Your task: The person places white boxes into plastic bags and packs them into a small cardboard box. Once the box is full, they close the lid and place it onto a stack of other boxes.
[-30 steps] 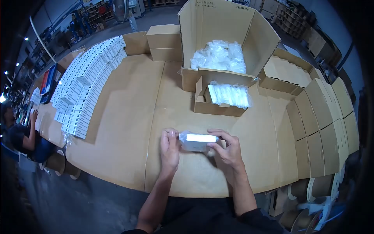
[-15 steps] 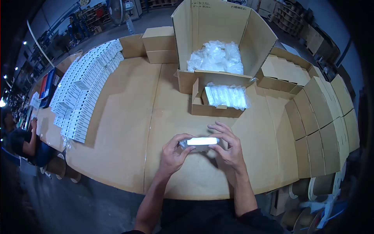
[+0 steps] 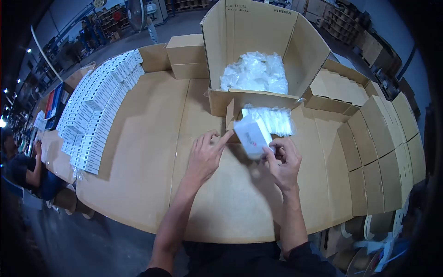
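Packet [image 3: 252,135], white w/ faint print, tilts above cardboard-topped table [image 3: 138,152], just in front of sm. open carton [image 3: 229,115], its lower R corner pinched btwn thumb & fingers of R hand [image 3: 283,162]. L hand [image 3: 205,154], fingers spread, is nr packet's L edge; contact can't be told. Bagged packs [image 3: 279,121] sit in carton; lg. carton [image 3: 260,30] stands behind.

One head-worn view, facing forward and down over the surface [image 3: 143,129].
It looks from above the near edge, with the left hand [image 3: 205,157] and right hand [image 3: 284,162] close by at mid-frame and the floor [image 3: 184,24] beyond the far side running along the top; the wide lens bows straight edges, and the dark rim probably swallows some of the outer scene.
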{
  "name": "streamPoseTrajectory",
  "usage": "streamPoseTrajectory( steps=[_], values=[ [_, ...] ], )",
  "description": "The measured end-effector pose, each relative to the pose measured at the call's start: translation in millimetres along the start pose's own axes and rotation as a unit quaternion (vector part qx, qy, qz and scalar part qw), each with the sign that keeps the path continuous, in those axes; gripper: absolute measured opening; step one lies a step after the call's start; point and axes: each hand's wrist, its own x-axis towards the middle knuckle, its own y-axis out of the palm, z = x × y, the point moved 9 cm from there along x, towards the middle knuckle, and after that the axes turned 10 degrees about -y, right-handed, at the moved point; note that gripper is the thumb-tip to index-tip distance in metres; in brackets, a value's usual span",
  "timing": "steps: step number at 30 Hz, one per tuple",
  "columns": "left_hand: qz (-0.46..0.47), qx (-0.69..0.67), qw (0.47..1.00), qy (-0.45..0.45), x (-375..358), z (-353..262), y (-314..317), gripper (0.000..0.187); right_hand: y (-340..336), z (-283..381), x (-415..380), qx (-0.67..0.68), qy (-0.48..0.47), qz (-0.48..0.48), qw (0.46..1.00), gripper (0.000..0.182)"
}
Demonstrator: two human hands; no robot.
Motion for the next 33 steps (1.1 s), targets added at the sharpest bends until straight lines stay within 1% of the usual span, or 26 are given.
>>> streamPoseTrajectory(
  steps=[1, 4, 5, 9, 12, 13, 20, 24, 25, 26, 28, 30, 32, 33],
  values=[
    [-0.001, 0.030, 0.999, 0.021, 4, -3, 2, 0.061, 1, 1, 3, -0.086, -0.077, 0.011, 0.993, 0.016],
    [-0.010, 0.078, 0.996, 0.044, 9, -4, 10, 0.058, 13, -1, 15, -0.088, -0.089, -0.045, 0.991, 0.018],
    [-0.016, 0.063, 0.997, 0.041, 11, -2, 9, 0.058, 20, 1, 19, -0.112, -0.109, -0.047, 0.987, 0.020],
    [-0.026, 0.014, 0.999, 0.021, 8, 3, 13, 0.057, 45, 2, 31, -0.151, -0.145, -0.030, 0.977, 0.022],
    [-0.024, -0.008, 1.000, 0.007, 6, 6, 14, 0.056, 62, 0, 34, -0.221, -0.164, 0.014, 0.961, 0.020],
    [-0.024, -0.014, 1.000, 0.004, 6, 6, 14, 0.056, 64, 1, 35, -0.218, -0.161, 0.008, 0.963, 0.020],
    [-0.033, -0.005, 0.999, 0.021, 6, 5, 11, 0.054, 80, -29, 35, -0.289, -0.097, 0.067, 0.950, 0.015],
    [-0.033, -0.013, 0.999, 0.028, 6, 6, 14, 0.056, 94, -45, 33, -0.342, -0.070, 0.086, 0.933, 0.010],
    [-0.039, -0.010, 0.999, 0.029, 6, 8, 13, 0.057, 94, -44, 34, -0.362, -0.052, 0.083, 0.927, 0.006],
    [-0.036, -0.015, 0.999, 0.031, 5, 8, 12, 0.057, 96, -45, 34, -0.386, -0.036, 0.091, 0.917, 0.006],
    [-0.034, -0.015, 0.999, 0.028, 4, 6, 10, 0.058, 97, -50, 31, -0.423, -0.010, 0.112, 0.899, 0.008],
    [-0.038, 0.057, 0.997, 0.019, 0, 6, 13, 0.061, 99, -47, 30, -0.433, -0.002, 0.150, 0.889, 0.022],
    [-0.025, 0.029, 0.999, 0.038, -5, 9, 8, 0.073, 101, -36, 32, -0.439, 0.030, 0.183, 0.879, 0.025],
    [-0.026, 0.096, 0.994, 0.048, -10, 10, 5, 0.067, 100, -33, 32, -0.442, 0.040, 0.205, 0.872, 0.024]
  ],
)
